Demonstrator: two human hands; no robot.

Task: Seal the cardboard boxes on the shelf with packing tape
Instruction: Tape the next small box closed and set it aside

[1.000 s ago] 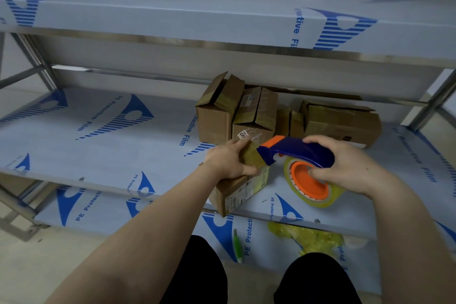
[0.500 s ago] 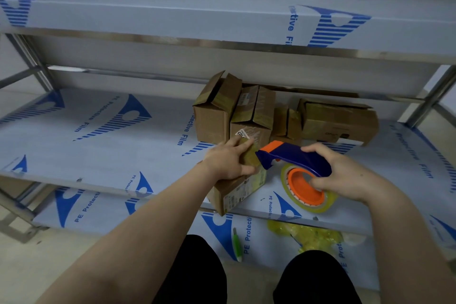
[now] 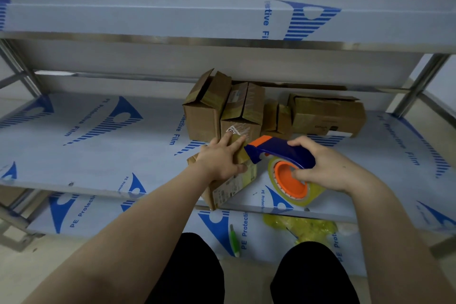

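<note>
Your left hand [image 3: 222, 160] covers most of the top of the box [image 3: 211, 194], so you cannot see its seam. The label [image 3: 230, 187] below that hand is too small to read. Your right hand [image 3: 330, 168] hides the rear of the tape dispenser [image 3: 278, 150].

Lying on white PE protective film [image 3: 81, 207] printed in blue: slim green-handled tool [image 3: 234, 242], pointing front to back; to its right, apart, crumpled yellow-green plastic wad [image 3: 303, 227]. Beige floor [image 3: 14, 276] lower left.
</note>
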